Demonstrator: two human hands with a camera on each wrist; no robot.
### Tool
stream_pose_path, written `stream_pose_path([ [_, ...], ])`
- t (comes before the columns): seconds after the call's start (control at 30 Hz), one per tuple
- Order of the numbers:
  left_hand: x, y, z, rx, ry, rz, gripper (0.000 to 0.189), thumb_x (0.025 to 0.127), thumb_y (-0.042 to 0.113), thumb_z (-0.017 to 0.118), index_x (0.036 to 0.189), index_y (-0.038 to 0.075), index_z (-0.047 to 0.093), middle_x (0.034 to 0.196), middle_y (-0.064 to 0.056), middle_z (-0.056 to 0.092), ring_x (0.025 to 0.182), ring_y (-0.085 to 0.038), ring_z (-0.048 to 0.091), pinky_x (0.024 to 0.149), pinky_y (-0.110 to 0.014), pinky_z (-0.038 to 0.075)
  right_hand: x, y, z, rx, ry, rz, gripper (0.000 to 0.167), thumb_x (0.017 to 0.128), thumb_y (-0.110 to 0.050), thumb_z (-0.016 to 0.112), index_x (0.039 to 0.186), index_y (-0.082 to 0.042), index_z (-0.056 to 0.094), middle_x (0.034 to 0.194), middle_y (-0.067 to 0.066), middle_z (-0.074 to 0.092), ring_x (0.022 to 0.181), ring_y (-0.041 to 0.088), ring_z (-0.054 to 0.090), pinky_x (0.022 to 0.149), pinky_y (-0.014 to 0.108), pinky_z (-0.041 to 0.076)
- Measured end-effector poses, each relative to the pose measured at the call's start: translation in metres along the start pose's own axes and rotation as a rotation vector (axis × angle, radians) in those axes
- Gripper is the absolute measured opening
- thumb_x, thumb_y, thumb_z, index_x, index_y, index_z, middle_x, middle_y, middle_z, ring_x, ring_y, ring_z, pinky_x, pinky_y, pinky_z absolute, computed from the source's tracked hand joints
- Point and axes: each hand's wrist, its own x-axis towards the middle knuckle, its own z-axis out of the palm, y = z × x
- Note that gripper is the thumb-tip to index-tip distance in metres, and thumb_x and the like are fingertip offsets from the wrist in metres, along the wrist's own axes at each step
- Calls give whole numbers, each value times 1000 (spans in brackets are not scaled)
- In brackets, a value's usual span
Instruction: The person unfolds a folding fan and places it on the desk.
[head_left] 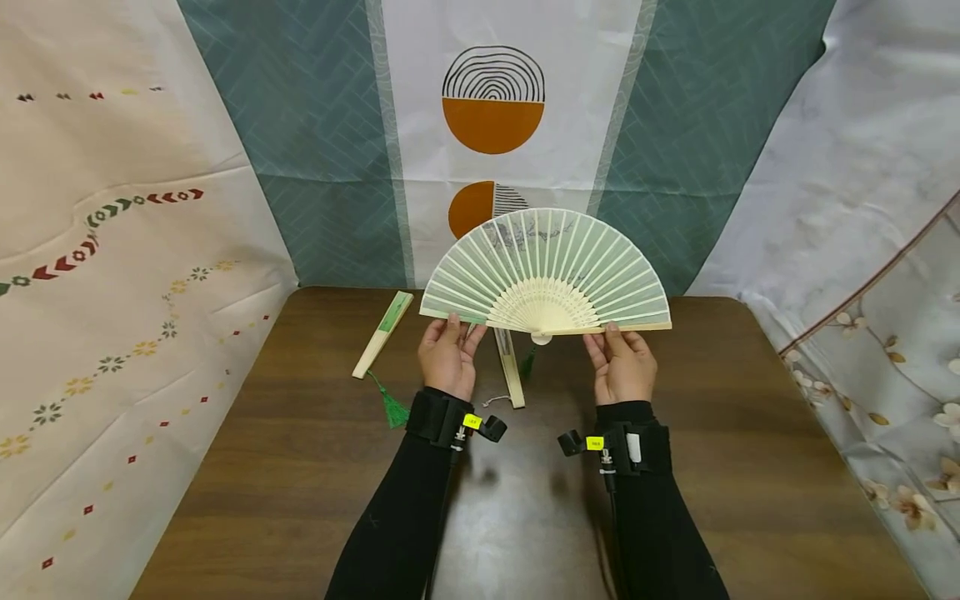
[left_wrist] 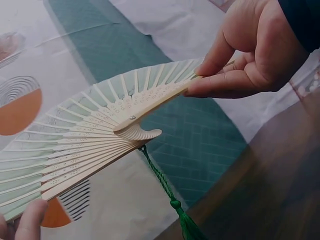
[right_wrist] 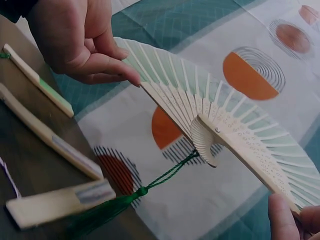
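A pale green folding hand fan point(head_left: 543, 287) is spread wide above the table, its ribs fanned out and a dark printed pattern on its leaf. My left hand point(head_left: 447, 358) pinches the left outer rib between thumb and fingers. The opposite outer rib is pinched by my right hand point(head_left: 626, 365), also seen at the upper right of the left wrist view. From the pivot hangs a green tassel point(left_wrist: 186, 222). Only the right thumb point(right_wrist: 281, 217) and a little of that hand show in the right wrist view's lower corner.
Left of my left hand lies a folded fan point(head_left: 382, 335) with a green tassel point(head_left: 393, 408). Another folded fan point(head_left: 512, 375) lies below the spread one; three folded fans show in the right wrist view. The brown table point(head_left: 750, 467) meets a patterned cloth point(head_left: 315, 150) behind.
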Motion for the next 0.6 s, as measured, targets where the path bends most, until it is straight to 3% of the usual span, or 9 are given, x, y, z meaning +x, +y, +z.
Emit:
stream_pose_path([
  [0.1, 1, -11, 4, 16, -16, -41, 24, 118, 1, 56, 95, 9, 57, 98, -6, 59, 93, -18, 62, 93, -37, 74, 4, -3, -12, 10, 29, 2, 7, 113, -7, 67, 118, -3, 71, 102, 3, 76, 86, 12, 77, 88, 26, 71],
  [0.2, 1, -31, 13, 36, -38, -97, 25, 118, 2, 58, 94, 9, 61, 96, -5, 60, 90, -16, 62, 97, -42, 74, 13, -11, -31, 17, 75, -4, 7, 114, -6, 66, 118, -1, 69, 101, 3, 74, 86, 12, 76, 88, 25, 71],
  [0.4, 2, -74, 36, 94, -89, -212, 30, 118, 1, 56, 91, 12, 51, 103, -6, 57, 98, -19, 60, 115, -53, 66, 31, -27, -72, 57, 165, -2, 6, 114, -4, 65, 117, 0, 66, 102, 4, 71, 88, 12, 74, 88, 25, 71],
  [0.5, -1, -98, 52, 123, -109, -288, 22, 118, -1, 56, 98, 8, 55, 107, -7, 56, 102, -21, 58, 121, -56, 62, 38, -38, -97, 87, 235, -4, 5, 113, -5, 65, 111, -1, 67, 104, 4, 69, 91, 13, 72, 86, 25, 72],
  [0.6, -6, -128, 68, 158, -129, -359, 9, 118, -2, 56, 121, 0, 64, 110, -8, 55, 105, -23, 57, 123, -58, 60, 44, -52, -125, 134, 300, -8, 7, 114, -4, 64, 109, -1, 68, 106, 5, 68, 95, 15, 70, 82, 25, 72],
])
